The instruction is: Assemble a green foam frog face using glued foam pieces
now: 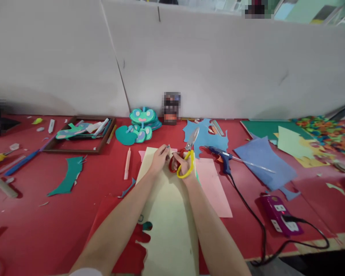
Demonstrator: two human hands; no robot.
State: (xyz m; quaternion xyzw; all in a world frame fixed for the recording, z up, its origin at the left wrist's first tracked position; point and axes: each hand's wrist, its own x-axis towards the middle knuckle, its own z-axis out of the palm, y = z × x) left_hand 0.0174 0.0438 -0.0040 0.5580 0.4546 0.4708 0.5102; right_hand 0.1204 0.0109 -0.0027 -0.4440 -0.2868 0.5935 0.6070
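Note:
My right hand (185,165) has a pair of scissors (191,141) hooked on it, with red and yellow handles and the blades pointing away toward the wall. Its fingertips meet those of my left hand (159,158) at a small pale piece (170,153), perhaps paper or foam, which my left hand pinches. The piece's exact shape is partly hidden by the fingers. Below both hands lies a long pale yellow sheet (169,218), cut unevenly along its lower left edge. Beside it on the right is a pink sheet (214,188).
Stacked green frog-like cutouts (143,117) stand near the wall. A blue glue gun (224,159) lies right, its cord running to a purple power strip (280,214). Left are a brown frame (105,142) with markers, a pink marker (127,164) and a green scrap (70,176).

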